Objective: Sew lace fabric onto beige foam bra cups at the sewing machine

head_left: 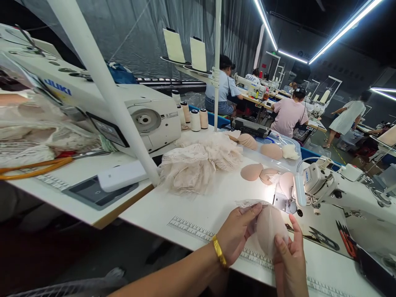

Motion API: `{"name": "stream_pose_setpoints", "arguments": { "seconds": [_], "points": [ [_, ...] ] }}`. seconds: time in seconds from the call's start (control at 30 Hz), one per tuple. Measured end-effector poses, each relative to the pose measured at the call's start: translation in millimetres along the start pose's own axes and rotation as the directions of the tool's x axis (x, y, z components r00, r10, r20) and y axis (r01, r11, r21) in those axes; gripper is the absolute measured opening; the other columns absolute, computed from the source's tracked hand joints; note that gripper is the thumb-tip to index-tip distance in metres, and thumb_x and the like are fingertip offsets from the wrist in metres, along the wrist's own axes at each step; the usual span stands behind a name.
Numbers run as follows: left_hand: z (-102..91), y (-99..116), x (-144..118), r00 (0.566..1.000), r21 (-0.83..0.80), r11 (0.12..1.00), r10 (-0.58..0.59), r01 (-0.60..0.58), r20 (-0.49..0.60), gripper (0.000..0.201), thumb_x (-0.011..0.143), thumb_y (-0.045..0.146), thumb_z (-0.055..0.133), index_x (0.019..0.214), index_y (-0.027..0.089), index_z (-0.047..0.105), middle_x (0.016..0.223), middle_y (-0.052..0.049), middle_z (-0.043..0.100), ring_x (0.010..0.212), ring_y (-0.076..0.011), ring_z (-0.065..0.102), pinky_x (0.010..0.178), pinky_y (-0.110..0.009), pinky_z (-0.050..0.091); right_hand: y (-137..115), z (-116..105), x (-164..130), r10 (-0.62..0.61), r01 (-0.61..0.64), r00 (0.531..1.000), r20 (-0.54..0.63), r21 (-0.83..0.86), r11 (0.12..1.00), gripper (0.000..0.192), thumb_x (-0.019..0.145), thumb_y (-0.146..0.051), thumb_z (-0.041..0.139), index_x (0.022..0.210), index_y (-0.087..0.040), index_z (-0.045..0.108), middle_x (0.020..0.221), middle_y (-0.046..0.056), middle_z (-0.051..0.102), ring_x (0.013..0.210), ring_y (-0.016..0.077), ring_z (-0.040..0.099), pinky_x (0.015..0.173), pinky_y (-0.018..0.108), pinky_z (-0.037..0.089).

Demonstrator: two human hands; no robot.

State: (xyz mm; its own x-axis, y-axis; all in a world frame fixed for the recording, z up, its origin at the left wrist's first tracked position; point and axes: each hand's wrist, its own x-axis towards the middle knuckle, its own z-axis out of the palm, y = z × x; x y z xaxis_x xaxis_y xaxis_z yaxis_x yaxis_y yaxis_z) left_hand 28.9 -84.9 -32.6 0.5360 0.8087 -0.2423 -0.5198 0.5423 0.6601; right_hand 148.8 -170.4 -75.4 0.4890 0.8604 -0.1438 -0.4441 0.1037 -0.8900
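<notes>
Cup [269, 229] is held above the bench's [173, 206] near edge, left hand [236, 235] pinching it and its lace strip [247, 203], right hand [289, 258] gripping its lower side. Lace looks unstitched, I judge; the needle [289, 201] sits just beyond. Lace pile [198, 163] and loose cups [251, 171] wait farther back.

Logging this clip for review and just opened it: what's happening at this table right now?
A person at a white sewing table holds a beige padded cup in both hands: the left hand, with a gold bracelet on its wrist, pinches a lace strip against the cup's upper edge, while the right hand supports it from below. A sewing machine stands just ahead, with more cups and a heap of lace on the table. Other people work at benches behind.
</notes>
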Motion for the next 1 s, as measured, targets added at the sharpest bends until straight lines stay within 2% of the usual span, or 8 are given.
{"name": "stream_pose_setpoints", "arguments": {
  "seconds": [0.2,0.4,0.6,0.8,0.87,0.93,0.97,1.0],
  "points": [
    [5.7,0,2,1.000,-0.037,0.999,-0.010,0.010,0.005,0.040,0.069,0.046,0.090,0.090,0.014,0.079,0.088,-0.008,0.076,0.081,-0.0188,0.068,0.076,-0.027,0.053,-1,-1,0,0.001,-0.001,1.000,-0.015,0.016,1.000,0.093,0.078,-0.045,0.084,0.154,-0.039,0.030,0.119,0.005,0.071,0.109,0.0253,0.069,0.076,0.034,0.061],
    [2.6,-2,7,0.995,0.084,0.993,-0.088,0.084,0.037,0.041,0.064,0.042,0.093,0.089,0.013,0.077,0.087,-0.007,0.075,0.083,-0.0192,0.066,0.079,-0.029,0.051,5,-5,2,-0.037,0.037,0.999,-0.008,-0.038,0.999,0.092,0.079,-0.046,0.083,0.154,-0.036,0.031,0.117,0.006,0.073,0.102,0.0254,0.071,0.076,0.035,0.060],
    [6.2,3,17,0.998,-0.049,0.997,-0.066,0.066,0.000,0.032,0.068,0.028,0.090,0.094,0.014,0.077,0.094,-0.008,0.075,0.086,-0.0213,0.067,0.077,-0.031,0.054,-6,-11,10,0.003,-0.003,0.999,-0.043,0.002,1.000,0.065,0.085,-0.056,0.072,0.141,-0.034,0.048,0.112,0.003,0.073,0.100,0.0206,0.069,0.084,0.033,0.056],
    [7.6,9,27,0.996,-0.066,0.997,-0.043,0.037,-0.080,0.028,0.068,0.027,0.087,0.090,0.015,0.075,0.089,-0.005,0.072,0.080,-0.0183,0.064,0.069,-0.028,0.054,-3,-4,3,-0.006,0.026,0.995,0.101,-0.190,0.981,0.090,0.076,-0.045,0.086,0.150,-0.032,0.037,0.079,-0.005,0.066,0.073,0.0156,0.060,0.070,0.028,0.049],
    [7.0,17,26,0.999,0.003,0.999,-0.043,0.043,-0.016,0.028,0.071,0.029,0.085,0.093,0.015,0.075,0.092,-0.006,0.073,0.084,-0.0194,0.065,0.072,-0.029,0.054,-5,-10,3,-0.029,0.059,0.991,0.132,-0.234,0.971,0.086,0.078,-0.043,0.084,0.150,-0.030,0.038,0.076,-0.005,0.065,0.069,0.0151,0.058,0.067,0.027,0.047],
    [7.6,32,22,0.981,0.183,0.983,-0.018,-0.018,0.192,0.028,0.078,0.034,0.078,0.100,0.016,0.075,0.098,-0.008,0.073,0.091,-0.0227,0.066,0.078,-0.033,0.054,-14,-23,8,-0.088,0.144,0.978,0.189,-0.310,0.940,0.072,0.081,-0.040,0.081,0.144,-0.031,0.047,0.088,-0.001,0.070,0.076,0.0167,0.063,0.070,0.029,0.050],
    [8.4,40,20,0.936,0.310,0.946,-0.024,-0.092,0.352,0.028,0.083,0.036,0.073,0.104,0.018,0.075,0.102,-0.008,0.074,0.095,-0.0244,0.067,0.082,-0.035,0.054,-20,-30,13,-0.132,0.219,0.961,0.243,-0.377,0.900,0.061,0.082,-0.037,0.080,0.138,-0.031,0.054,0.097,0.002,0.072,0.082,0.0184,0.065,0.074,0.030,0.052],
    [9.3,47,18,0.856,0.425,0.884,-0.058,-0.194,0.513,0.027,0.085,0.035,0.069,0.107,0.020,0.075,0.105,-0.008,0.074,0.098,-0.0259,0.067,0.086,-0.037,0.053,-28,-38,21,-0.180,0.317,0.930,0.320,-0.451,0.834,0.050,0.083,-0.032,0.079,0.130,-0.031,0.061,0.105,0.004,0.072,0.088,0.0202,0.066,0.077,0.032,0.053]
  ]
}}
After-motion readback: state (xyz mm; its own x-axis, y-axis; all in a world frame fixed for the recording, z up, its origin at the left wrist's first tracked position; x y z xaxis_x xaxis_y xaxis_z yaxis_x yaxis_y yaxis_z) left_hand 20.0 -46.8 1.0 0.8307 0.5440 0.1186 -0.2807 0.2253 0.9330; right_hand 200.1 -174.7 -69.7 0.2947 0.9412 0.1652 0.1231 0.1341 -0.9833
